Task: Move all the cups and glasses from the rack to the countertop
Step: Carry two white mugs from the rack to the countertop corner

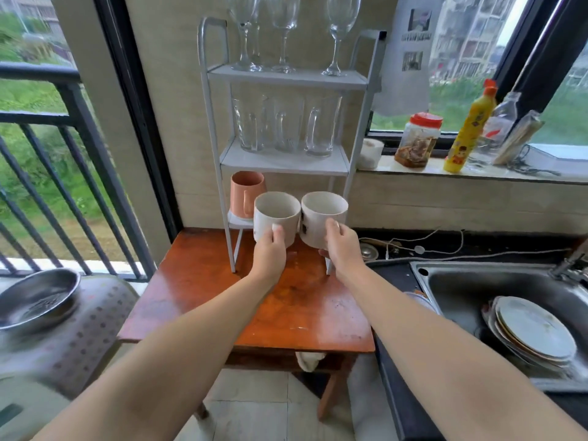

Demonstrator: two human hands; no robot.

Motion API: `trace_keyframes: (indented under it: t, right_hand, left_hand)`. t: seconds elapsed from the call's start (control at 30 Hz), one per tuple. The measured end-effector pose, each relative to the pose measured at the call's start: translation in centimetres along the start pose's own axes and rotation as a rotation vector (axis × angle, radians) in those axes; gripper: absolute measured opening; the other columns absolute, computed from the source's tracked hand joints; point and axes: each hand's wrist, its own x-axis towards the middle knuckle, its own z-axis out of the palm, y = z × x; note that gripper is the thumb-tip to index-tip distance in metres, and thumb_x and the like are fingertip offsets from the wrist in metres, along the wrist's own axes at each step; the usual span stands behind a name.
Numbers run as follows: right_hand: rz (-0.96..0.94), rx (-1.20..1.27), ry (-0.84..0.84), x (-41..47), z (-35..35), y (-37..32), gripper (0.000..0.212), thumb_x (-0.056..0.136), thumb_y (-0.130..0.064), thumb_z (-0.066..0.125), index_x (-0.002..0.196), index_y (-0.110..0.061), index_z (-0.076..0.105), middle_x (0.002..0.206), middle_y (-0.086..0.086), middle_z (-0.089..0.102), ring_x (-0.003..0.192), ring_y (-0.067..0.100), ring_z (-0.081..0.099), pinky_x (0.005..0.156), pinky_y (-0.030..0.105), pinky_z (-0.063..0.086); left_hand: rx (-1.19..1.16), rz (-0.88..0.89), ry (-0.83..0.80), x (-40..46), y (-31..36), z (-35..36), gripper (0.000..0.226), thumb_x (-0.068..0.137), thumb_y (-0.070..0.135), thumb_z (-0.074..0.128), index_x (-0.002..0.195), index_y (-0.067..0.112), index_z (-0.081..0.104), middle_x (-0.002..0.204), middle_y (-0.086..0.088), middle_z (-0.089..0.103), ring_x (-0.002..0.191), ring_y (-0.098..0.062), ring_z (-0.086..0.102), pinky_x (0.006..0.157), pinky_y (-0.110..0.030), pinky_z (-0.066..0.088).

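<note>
A white three-tier rack (pixel 212 128) stands on a small orange-brown wooden table (pixel 197 281). My left hand (pixel 270 253) grips a white mug (pixel 276 214) in front of the bottom shelf. My right hand (pixel 342 249) grips a second white mug (pixel 321 214) beside it; the two mugs touch. A pink cup (pixel 245 194) stands on the bottom shelf behind them. Three clear glass mugs (pixel 286 125) fill the middle shelf. Several wine glasses (pixel 284 33) stand on the top shelf.
A dark countertop (pixel 394 281) with a steel sink (pixel 451 291) holding stacked plates (pixel 537 332) lies to the right. Jars and bottles (pixel 471 125) line the windowsill. A steel bowl (pixel 35 297) rests on a stool at left. Cables (pixel 423 249) run behind the sink.
</note>
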Motion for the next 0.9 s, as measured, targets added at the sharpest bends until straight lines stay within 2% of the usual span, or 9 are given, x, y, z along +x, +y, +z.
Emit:
trace_keyframes:
  t: [0.07, 0.1, 0.17, 0.23, 0.3, 0.43, 0.6, 0.8, 0.9]
  right_hand:
    - [-0.017, 0.002, 0.017, -2.2, -1.8, 0.3, 0.037, 0.097, -0.028, 0.041, 0.062, -0.015, 0.044, 0.060, 0.003, 0.040, 0.055, 0.015, 0.042, 0.056, 0.032, 0.039]
    - [-0.018, 0.013, 0.038, -3.3, -2.9, 0.5, 0.039, 0.096, -0.025, 0.042, 0.057, -0.017, 0.040, 0.056, 0.002, 0.036, 0.048, 0.013, 0.039, 0.054, 0.031, 0.034]
    - [-0.007, 0.054, 0.108, -5.6, -5.4, 1.1, 0.043, 0.093, -0.019, 0.044, 0.051, -0.020, 0.032, 0.051, -0.002, 0.029, 0.039, 0.009, 0.033, 0.047, 0.025, 0.028]
    - [0.011, 0.064, 0.211, -8.3, -8.7, 1.3, 0.042, 0.091, -0.017, 0.047, 0.052, -0.019, 0.032, 0.054, 0.000, 0.029, 0.049, 0.013, 0.032, 0.051, 0.027, 0.027]
    - [0.054, 0.084, 0.266, -9.9, -10.8, 1.5, 0.036, 0.090, -0.018, 0.049, 0.056, -0.016, 0.036, 0.058, 0.004, 0.031, 0.056, 0.018, 0.031, 0.053, 0.031, 0.029]
    - [0.081, 0.091, 0.427, -14.1, -17.3, 1.3, 0.040, 0.088, -0.020, 0.049, 0.050, -0.017, 0.037, 0.053, 0.000, 0.035, 0.049, 0.014, 0.031, 0.044, 0.024, 0.031]
    - [0.113, 0.074, 0.664, -20.1, -25.6, 1.6, 0.037, 0.087, -0.024, 0.049, 0.052, -0.018, 0.037, 0.050, -0.004, 0.034, 0.046, 0.012, 0.033, 0.043, 0.022, 0.033]
    - [0.124, 0.132, 0.978, -27.9, -33.7, 2.3, 0.041, 0.091, -0.026, 0.049, 0.052, -0.019, 0.040, 0.051, -0.002, 0.039, 0.039, 0.012, 0.039, 0.044, 0.023, 0.035]
    - [0.151, 0.164, 1.120, -31.7, -36.4, 2.8, 0.042, 0.093, -0.033, 0.049, 0.054, -0.020, 0.042, 0.054, -0.002, 0.039, 0.043, 0.014, 0.037, 0.045, 0.025, 0.037]
  left_hand:
    - [-0.034, 0.010, 0.010, -2.4, 0.3, 0.0, 0.049, 0.102, 0.032, 0.030, 0.113, -0.009, 0.054, 0.075, -0.002, 0.049, 0.062, -0.010, 0.045, 0.045, -0.008, 0.044]
    - [-0.059, 0.012, -0.009, -3.6, 0.3, 0.3, 0.048, 0.102, 0.032, 0.031, 0.110, -0.008, 0.055, 0.079, -0.003, 0.047, 0.064, -0.011, 0.045, 0.049, -0.012, 0.051]
    - [-0.064, 0.017, -0.050, -6.2, 0.6, 1.1, 0.040, 0.101, 0.031, 0.031, 0.085, 0.005, 0.057, 0.073, -0.003, 0.044, 0.069, -0.019, 0.045, 0.072, -0.042, 0.060]
    - [-0.051, 0.022, -0.097, -9.3, 1.1, 2.7, 0.038, 0.100, 0.029, 0.032, 0.069, 0.012, 0.046, 0.065, -0.001, 0.041, 0.067, -0.022, 0.043, 0.080, -0.054, 0.054]
    - [-0.104, 0.013, -0.109, -11.3, 1.5, 4.0, 0.037, 0.100, 0.026, 0.032, 0.068, 0.011, 0.045, 0.064, 0.000, 0.041, 0.061, -0.016, 0.045, 0.072, -0.046, 0.059]
    - [-0.172, -0.018, -0.267, -15.3, 3.2, 8.4, 0.042, 0.100, 0.023, 0.034, 0.059, 0.016, 0.044, 0.060, -0.001, 0.037, 0.052, -0.013, 0.042, 0.066, -0.041, 0.061]
    - [-0.229, -0.078, -0.515, -20.0, 4.9, 14.9, 0.033, 0.097, 0.014, 0.038, 0.069, 0.002, 0.051, 0.073, -0.013, 0.046, 0.065, -0.022, 0.054, 0.045, -0.021, 0.053]
    - [-0.245, -0.058, -0.823, -27.3, 6.9, 22.3, 0.036, 0.087, 0.010, 0.042, 0.054, 0.017, 0.056, 0.054, 0.002, 0.047, 0.050, -0.011, 0.050, 0.044, -0.024, 0.052]
    - [-0.214, -0.046, -0.953, -30.6, 7.6, 24.5, 0.032, 0.087, 0.015, 0.044, 0.057, 0.017, 0.053, 0.058, -0.001, 0.044, 0.054, -0.014, 0.046, 0.042, -0.024, 0.051]
